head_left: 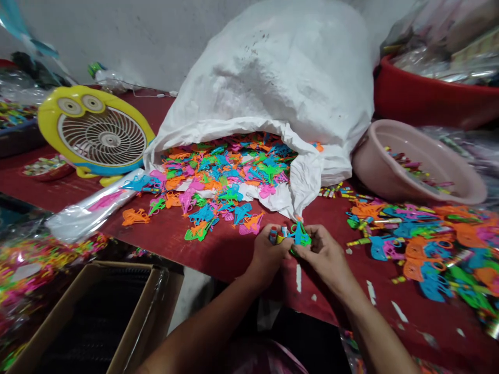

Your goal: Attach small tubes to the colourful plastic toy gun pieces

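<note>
My left hand [267, 259] is closed around several small tubes [279, 236] with red, yellow and whitish-blue ends. Close beside it, my right hand [325, 249] pinches blue and green plastic pieces [301, 236] between thumb and fingers. The left fingertips also touch or nearly touch these pieces; which, I cannot tell. Just beyond my hands, a loose pile of orange, blue, pink and green plastic pieces [230, 166] spills from the mouth of a large white sack [296, 72]. To the right lie grouped plastic pieces [424, 249] with small tubes among them.
A yellow owl-shaped fan [109, 139] stands at the left, beside a clear plastic bag [83, 215]. A pink basin [413, 156] holding small tubes leans at the right, below a red tub [432, 91]. An open cardboard box [156, 306] sits below the red table's [163, 239] front edge.
</note>
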A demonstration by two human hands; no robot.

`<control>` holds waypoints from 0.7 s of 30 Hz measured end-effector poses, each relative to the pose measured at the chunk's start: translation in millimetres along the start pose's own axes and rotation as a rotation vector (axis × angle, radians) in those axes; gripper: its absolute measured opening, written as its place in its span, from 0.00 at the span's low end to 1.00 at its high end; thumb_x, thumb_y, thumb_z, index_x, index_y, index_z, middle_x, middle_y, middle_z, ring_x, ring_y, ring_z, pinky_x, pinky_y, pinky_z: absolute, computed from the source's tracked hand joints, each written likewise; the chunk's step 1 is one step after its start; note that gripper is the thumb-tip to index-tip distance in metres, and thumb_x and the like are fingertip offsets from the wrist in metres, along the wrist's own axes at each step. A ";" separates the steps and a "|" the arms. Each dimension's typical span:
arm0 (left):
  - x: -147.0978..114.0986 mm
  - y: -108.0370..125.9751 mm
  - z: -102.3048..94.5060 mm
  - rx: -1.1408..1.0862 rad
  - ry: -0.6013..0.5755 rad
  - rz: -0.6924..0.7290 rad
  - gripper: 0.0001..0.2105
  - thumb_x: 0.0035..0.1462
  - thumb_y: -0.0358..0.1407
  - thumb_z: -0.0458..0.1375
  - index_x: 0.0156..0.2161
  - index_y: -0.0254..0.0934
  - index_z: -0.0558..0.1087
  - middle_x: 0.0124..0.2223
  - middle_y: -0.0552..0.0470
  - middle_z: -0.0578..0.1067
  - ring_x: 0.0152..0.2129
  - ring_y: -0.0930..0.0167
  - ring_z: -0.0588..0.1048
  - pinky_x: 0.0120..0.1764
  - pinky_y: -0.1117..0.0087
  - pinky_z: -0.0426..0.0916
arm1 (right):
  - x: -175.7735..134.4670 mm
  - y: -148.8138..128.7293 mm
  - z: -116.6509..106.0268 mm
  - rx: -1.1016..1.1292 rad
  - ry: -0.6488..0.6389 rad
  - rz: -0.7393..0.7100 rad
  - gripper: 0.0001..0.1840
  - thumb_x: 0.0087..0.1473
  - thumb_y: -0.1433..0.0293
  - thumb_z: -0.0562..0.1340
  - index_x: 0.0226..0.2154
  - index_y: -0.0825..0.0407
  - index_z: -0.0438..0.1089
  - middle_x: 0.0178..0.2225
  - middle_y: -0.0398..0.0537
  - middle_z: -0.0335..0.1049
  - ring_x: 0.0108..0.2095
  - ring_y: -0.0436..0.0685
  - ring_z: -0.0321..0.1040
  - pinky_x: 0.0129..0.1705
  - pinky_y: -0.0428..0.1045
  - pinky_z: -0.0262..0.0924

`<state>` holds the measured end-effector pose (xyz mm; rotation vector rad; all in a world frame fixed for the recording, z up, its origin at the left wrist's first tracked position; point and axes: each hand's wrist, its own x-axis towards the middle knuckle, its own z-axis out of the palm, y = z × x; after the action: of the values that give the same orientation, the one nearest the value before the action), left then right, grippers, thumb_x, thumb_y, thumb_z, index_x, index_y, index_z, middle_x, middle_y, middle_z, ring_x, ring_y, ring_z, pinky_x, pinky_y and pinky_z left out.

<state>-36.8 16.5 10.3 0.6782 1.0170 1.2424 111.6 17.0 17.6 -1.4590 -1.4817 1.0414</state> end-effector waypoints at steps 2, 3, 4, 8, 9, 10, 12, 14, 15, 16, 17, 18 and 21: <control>4.4 -2.1 6.7 -0.010 -0.006 -0.012 0.10 0.44 0.31 0.62 0.32 0.34 0.66 0.20 0.60 0.67 0.16 0.79 0.64 0.22 0.77 0.58 | -7.4 -8.1 -11.1 0.134 -0.054 0.083 0.24 0.46 0.60 0.70 0.45 0.50 0.68 0.32 0.45 0.71 0.30 0.52 0.66 0.31 0.47 0.62; 6.5 -2.6 9.3 -0.028 -0.037 -0.033 0.10 0.44 0.32 0.63 0.33 0.34 0.66 0.20 0.59 0.68 0.16 0.79 0.64 0.22 0.77 0.58 | -10.6 -10.7 -16.7 0.230 -0.083 0.138 0.25 0.49 0.58 0.68 0.48 0.50 0.68 0.30 0.45 0.71 0.27 0.52 0.66 0.29 0.47 0.61; 8.2 -3.1 11.6 -0.054 -0.082 -0.064 0.11 0.44 0.33 0.64 0.33 0.33 0.67 0.21 0.58 0.68 0.16 0.78 0.65 0.22 0.77 0.59 | -13.4 -11.9 -21.8 0.328 -0.096 0.188 0.25 0.52 0.56 0.65 0.50 0.51 0.68 0.29 0.45 0.71 0.25 0.52 0.65 0.28 0.47 0.61; 10.0 -7.7 21.3 -0.151 -0.250 -0.183 0.17 0.44 0.39 0.67 0.37 0.32 0.70 0.24 0.54 0.72 0.16 0.77 0.67 0.21 0.76 0.59 | -20.4 -2.6 -29.3 0.562 -0.008 0.207 0.23 0.53 0.57 0.65 0.49 0.49 0.72 0.37 0.49 0.75 0.32 0.55 0.70 0.37 0.51 0.65; 9.3 -9.5 23.8 -0.161 -0.278 -0.193 0.18 0.44 0.40 0.67 0.36 0.31 0.70 0.23 0.54 0.72 0.15 0.77 0.66 0.21 0.76 0.58 | -21.5 1.4 -27.5 0.585 -0.009 0.187 0.23 0.52 0.57 0.66 0.49 0.48 0.72 0.42 0.49 0.75 0.35 0.56 0.71 0.40 0.52 0.65; 8.3 -11.4 26.1 -0.166 -0.297 -0.196 0.18 0.44 0.41 0.68 0.36 0.31 0.70 0.23 0.54 0.71 0.15 0.77 0.66 0.21 0.77 0.58 | -22.5 4.9 -24.7 0.609 -0.022 0.169 0.23 0.52 0.58 0.66 0.50 0.46 0.72 0.46 0.49 0.74 0.38 0.56 0.71 0.42 0.52 0.64; 5.9 -15.0 30.0 -0.173 -0.326 -0.179 0.19 0.43 0.42 0.68 0.36 0.31 0.70 0.22 0.55 0.70 0.16 0.78 0.66 0.21 0.77 0.58 | -24.4 9.3 -17.7 0.658 -0.044 0.154 0.23 0.54 0.58 0.65 0.51 0.45 0.71 0.49 0.49 0.72 0.38 0.55 0.70 0.42 0.51 0.64; 3.7 -18.2 32.9 -0.177 -0.331 -0.145 0.19 0.43 0.42 0.69 0.36 0.32 0.70 0.24 0.55 0.70 0.17 0.77 0.66 0.23 0.76 0.60 | -26.4 9.7 -11.3 0.691 0.006 0.143 0.21 0.53 0.60 0.66 0.49 0.46 0.71 0.49 0.49 0.72 0.38 0.54 0.70 0.40 0.50 0.64; 2.8 -19.6 34.0 -0.177 -0.320 -0.127 0.19 0.42 0.42 0.69 0.35 0.32 0.69 0.24 0.55 0.70 0.18 0.77 0.66 0.24 0.75 0.61 | -27.5 8.9 -9.0 0.697 0.048 0.138 0.20 0.51 0.62 0.68 0.47 0.46 0.72 0.48 0.48 0.72 0.39 0.54 0.70 0.40 0.49 0.64; 2.1 -21.0 35.0 -0.176 -0.306 -0.110 0.19 0.42 0.41 0.69 0.34 0.32 0.69 0.25 0.56 0.70 0.19 0.77 0.66 0.26 0.75 0.61 | -28.6 7.7 -7.5 0.698 0.094 0.136 0.18 0.48 0.64 0.70 0.44 0.46 0.73 0.48 0.48 0.72 0.40 0.54 0.70 0.41 0.48 0.64; 1.5 -22.3 35.8 -0.173 -0.287 -0.094 0.18 0.42 0.41 0.69 0.33 0.33 0.69 0.26 0.56 0.69 0.20 0.77 0.66 0.26 0.75 0.61 | -29.6 6.5 -6.8 0.695 0.140 0.134 0.17 0.46 0.66 0.71 0.41 0.46 0.73 0.48 0.47 0.72 0.41 0.54 0.69 0.41 0.48 0.64; 1.0 -23.5 36.4 -0.170 -0.266 -0.079 0.16 0.42 0.39 0.68 0.32 0.33 0.68 0.26 0.57 0.69 0.20 0.78 0.65 0.27 0.76 0.61 | -30.6 5.5 -6.8 0.686 0.181 0.130 0.16 0.44 0.67 0.72 0.38 0.46 0.73 0.49 0.46 0.71 0.42 0.54 0.69 0.41 0.47 0.65; 0.6 -26.4 36.4 -0.131 -0.221 -0.022 0.14 0.44 0.37 0.66 0.31 0.34 0.66 0.25 0.58 0.66 0.21 0.78 0.63 0.27 0.76 0.59 | -33.1 4.8 -10.9 0.627 0.292 0.098 0.13 0.42 0.67 0.73 0.31 0.49 0.72 0.46 0.46 0.72 0.41 0.53 0.69 0.40 0.46 0.65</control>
<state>7.5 14.9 2.6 0.6837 0.7524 1.1757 124.2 -15.8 17.2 -1.1669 -0.7814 1.1582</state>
